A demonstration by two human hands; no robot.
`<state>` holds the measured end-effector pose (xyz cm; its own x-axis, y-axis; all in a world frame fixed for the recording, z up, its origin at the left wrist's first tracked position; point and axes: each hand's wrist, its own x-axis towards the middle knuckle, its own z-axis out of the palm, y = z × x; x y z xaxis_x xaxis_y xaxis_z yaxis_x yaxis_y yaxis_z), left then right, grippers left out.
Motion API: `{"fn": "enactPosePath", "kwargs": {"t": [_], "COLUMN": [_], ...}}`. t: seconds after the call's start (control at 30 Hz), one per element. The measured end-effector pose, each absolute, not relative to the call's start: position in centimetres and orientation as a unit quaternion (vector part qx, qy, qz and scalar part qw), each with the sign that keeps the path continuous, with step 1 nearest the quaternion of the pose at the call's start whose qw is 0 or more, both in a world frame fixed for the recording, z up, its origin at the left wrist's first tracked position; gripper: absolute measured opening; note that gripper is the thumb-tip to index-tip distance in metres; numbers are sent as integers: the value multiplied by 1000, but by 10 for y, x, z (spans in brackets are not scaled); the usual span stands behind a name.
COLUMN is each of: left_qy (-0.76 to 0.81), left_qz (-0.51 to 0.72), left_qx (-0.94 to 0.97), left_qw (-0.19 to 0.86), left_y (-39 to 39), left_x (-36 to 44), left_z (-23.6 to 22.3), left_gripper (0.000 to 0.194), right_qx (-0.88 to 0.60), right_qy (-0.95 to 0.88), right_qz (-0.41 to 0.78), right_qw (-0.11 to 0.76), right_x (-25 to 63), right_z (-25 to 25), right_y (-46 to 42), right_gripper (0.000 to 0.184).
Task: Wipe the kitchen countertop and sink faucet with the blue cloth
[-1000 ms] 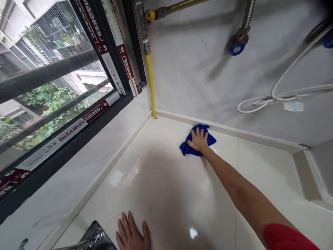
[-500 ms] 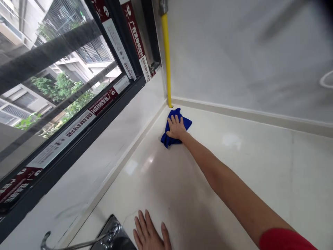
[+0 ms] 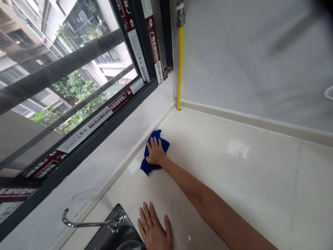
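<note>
A crumpled blue cloth [image 3: 163,144] lies on the glossy white countertop [image 3: 203,139], close to the low ledge under the window. My right hand [image 3: 155,152] is pressed flat over it, fingers spread, with the cloth showing all around; nothing is gripped between the fingers. Lower down, my left hand [image 3: 154,227] rests palm down on the bare counter just right of the sink, its fingers stretched out and the thumb apart. The wrist of that hand is cut off by the bottom edge.
A dark sink [image 3: 104,236] with a curved chrome faucet [image 3: 85,224] sits at the lower left. A yellow pipe [image 3: 180,66] enters the counter at the far corner. Along the left runs a dark window frame [image 3: 91,135] with printed tape. A grey wall [image 3: 234,62] closes the back.
My right hand has dragged the blue cloth from beside the yellow pipe toward me and left, along the window-side ledge. My left hand stays on the counter; the view has shifted, showing more of the sink.
</note>
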<state>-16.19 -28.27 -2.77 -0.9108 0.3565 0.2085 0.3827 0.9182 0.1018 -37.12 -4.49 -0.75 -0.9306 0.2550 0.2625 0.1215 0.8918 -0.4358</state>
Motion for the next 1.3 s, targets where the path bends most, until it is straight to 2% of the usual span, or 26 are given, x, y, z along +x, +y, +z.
{"fn": "enactPosePath", "kwargs": {"t": [0.13, 0.2, 0.37, 0.43, 0.5, 0.57, 0.63, 0.77, 1.03, 1.17, 1.3], "left_qy": [-977, -978, -978, -978, -978, -978, -980, -979, -977, -977, -978], "left_qz": [-74, -79, -72, -64, -57, -53, -54, -70, -107, -120, -122], "left_qx": [-183, -179, -176, -178, -182, -184, -180, -180, -174, -165, -162], "left_qw": [83, 78, 82, 87, 87, 80, 71, 65, 60, 56, 55], "left_y": [-282, -283, -284, -284, -285, -285, -286, -287, -287, -287, -286], "left_x": [-160, -160, -159, -159, -158, -159, -159, -158, -157, -158, -158], "left_z": [-26, -26, -30, -31, -31, -31, -32, -33, -27, -27, -28], "left_gripper": [61, 61, 62, 62, 62, 62, 62, 63, 65, 66, 66], "right_qx": [-33, -36, -135, -117, -37, 72, 141, 159, 238, 276, 248], "right_qy": [-930, -912, -862, -826, -817, -847, -881, -914, -897, -885, -899], "right_qz": [301, 338, 388, 419, 424, 378, 313, 240, 204, 206, 205], "right_qw": [210, 232, 298, 357, 389, 366, 324, 287, 312, 314, 298], "right_x": [-355, -352, -361, -367, -372, -377, -380, -381, -390, -400, -403], "right_z": [-14, -17, -12, -7, -3, -5, -11, -26, -25, -26, -26], "right_y": [-63, -68, -99, -123, -150, -174, -190, -192, -151, -113, -60], "right_gripper": [48, 40, 55, 58, 61, 64, 60, 52, 40, 40, 44]}}
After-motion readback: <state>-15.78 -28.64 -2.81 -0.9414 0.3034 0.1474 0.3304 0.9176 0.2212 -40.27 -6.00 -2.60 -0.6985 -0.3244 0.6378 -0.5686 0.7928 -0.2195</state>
